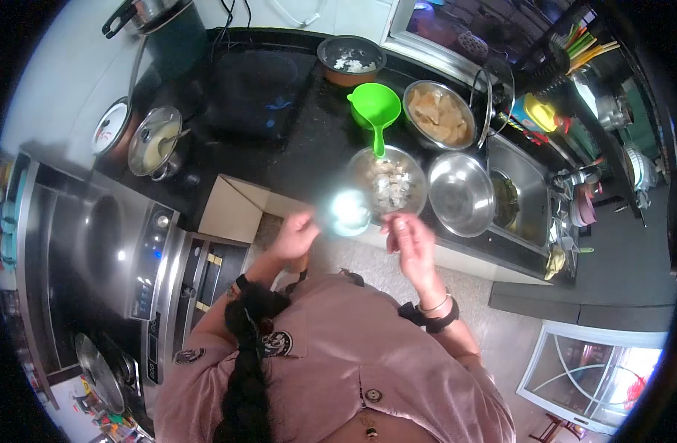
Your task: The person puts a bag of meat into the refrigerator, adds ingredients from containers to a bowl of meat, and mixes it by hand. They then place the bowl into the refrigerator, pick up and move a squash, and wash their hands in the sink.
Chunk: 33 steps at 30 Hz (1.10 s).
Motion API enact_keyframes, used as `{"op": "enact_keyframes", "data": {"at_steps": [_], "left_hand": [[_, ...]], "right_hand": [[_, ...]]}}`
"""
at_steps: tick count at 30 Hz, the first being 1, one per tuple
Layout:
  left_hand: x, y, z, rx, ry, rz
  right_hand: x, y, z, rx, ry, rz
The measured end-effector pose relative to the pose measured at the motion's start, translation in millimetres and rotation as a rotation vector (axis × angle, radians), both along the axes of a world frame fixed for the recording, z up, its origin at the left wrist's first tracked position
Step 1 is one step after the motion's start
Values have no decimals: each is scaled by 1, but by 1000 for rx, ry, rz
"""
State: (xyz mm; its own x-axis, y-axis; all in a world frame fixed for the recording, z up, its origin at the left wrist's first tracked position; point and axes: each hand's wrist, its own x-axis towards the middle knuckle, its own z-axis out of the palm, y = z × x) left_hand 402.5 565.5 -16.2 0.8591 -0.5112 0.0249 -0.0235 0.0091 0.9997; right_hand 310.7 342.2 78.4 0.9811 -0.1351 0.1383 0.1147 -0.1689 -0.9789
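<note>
My left hand (296, 235) is closed at the left side of a small round object (351, 212). Strong glare washes this object out, with a pale teal rim showing; whether it is a bowl or a strainer I cannot make out. My right hand (411, 240) is to its right, fingers bent together in a blurred pinch that hides anything small inside. Just beyond the hands stands a metal bowl (421, 193) with pale, whitish pieces (392, 184) in it. A green ladle-shaped scoop (375, 107) lies behind, its handle reaching over that bowl's rim.
To the right are a shiny metal bowl (462, 193), a bowl of light-brown slices (440, 118) and the sink (532, 203). A dark round pan (351, 76) holds white bits at the back. The cooktop (257, 92) and a glass-lidded pot (158, 144) are on the left.
</note>
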Motion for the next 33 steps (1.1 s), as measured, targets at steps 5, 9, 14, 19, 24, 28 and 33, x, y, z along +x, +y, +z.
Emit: {"op": "enact_keyframes", "data": {"at_steps": [5,9,14,19,24,28,33], "left_hand": [[-21,1,7,2,64,21],[-35,14,-8,-25,51,75],[-51,50,6,-55,305,275],[-48,104,47,-20,256,576],[-35,199,139,-88,280,855],[-15,306,199,-14,-159,975],[34,438,282,-56,-225,1069]], "right_hand": [[1,8,-34,-577,-229,50],[-2,12,-40,-408,-29,175],[0,23,-35,-188,-58,317],[20,30,-58,-232,-7,282],[31,63,-99,-229,-28,385],[42,106,-118,-269,-12,409],[57,185,-107,-433,39,397]]}}
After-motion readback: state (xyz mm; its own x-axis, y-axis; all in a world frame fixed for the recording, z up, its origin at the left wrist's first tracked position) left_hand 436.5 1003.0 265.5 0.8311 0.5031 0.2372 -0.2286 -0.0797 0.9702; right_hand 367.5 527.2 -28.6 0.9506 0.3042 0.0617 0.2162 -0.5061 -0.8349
